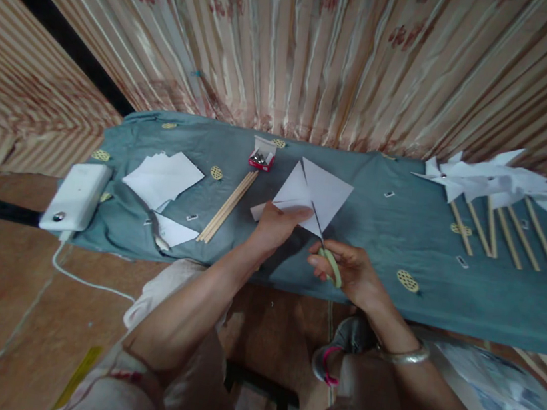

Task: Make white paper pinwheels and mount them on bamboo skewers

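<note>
My left hand (278,226) grips a white paper square (331,192) at its lower left, thumb on top. A slit runs in from the paper's upper corner, and another piece or flap of white paper sticks out to the left of my fingers. My right hand (346,266) is closed around the green handles of a pair of scissors (330,266). Their dark blades point up and left, at the lower right part of the paper.
On the green cloth (375,232) lie white sheets (166,177), wooden sticks (227,207), a small red box (262,156) with metal pieces and a white power bank (77,196). Paper pinwheels (498,184) on sticks lie at the right. A curtain (293,53) hangs behind.
</note>
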### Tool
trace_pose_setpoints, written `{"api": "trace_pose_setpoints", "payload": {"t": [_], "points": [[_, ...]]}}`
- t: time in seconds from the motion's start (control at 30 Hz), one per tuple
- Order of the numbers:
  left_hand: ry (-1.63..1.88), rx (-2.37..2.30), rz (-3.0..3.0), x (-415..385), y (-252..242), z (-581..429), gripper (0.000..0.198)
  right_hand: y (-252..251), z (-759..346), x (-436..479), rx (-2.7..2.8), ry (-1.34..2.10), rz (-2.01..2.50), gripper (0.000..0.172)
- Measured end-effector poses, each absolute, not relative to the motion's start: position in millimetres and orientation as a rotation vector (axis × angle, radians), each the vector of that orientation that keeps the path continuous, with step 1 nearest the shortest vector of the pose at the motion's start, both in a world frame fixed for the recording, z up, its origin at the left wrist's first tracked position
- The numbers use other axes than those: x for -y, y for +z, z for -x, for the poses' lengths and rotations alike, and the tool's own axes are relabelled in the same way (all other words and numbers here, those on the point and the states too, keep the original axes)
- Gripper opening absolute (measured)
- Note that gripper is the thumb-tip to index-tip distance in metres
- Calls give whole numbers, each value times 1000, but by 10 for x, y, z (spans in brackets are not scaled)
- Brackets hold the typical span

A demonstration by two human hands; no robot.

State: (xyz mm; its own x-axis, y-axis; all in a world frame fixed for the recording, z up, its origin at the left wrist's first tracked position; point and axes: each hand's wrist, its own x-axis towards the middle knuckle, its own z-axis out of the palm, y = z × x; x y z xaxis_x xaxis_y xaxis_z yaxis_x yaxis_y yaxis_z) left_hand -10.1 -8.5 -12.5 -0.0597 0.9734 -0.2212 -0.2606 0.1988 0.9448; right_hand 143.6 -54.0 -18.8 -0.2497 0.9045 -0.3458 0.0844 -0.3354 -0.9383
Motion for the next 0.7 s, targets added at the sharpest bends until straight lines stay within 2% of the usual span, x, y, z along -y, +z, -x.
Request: {"api": "trace_pose_setpoints", "payload": {"t": [0.3, 0.5, 0.63, 0.7], "points": [[1229, -1177, -827, 80, -133, 94, 11, -198, -1434, 542, 1239, 1651, 1353, 43], [1238, -1183, -824, 80, -121, 95, 10, -226, -1474, 588, 1286, 1630, 1399, 48], [1247, -1233, -826, 77, -96, 102, 10, -242, -1590, 663, 1461, 1525, 1464, 47], [1244, -1246, -829, 76, -91, 101, 12, -226, -1683, 691, 1624, 1365, 1538, 45]]}}
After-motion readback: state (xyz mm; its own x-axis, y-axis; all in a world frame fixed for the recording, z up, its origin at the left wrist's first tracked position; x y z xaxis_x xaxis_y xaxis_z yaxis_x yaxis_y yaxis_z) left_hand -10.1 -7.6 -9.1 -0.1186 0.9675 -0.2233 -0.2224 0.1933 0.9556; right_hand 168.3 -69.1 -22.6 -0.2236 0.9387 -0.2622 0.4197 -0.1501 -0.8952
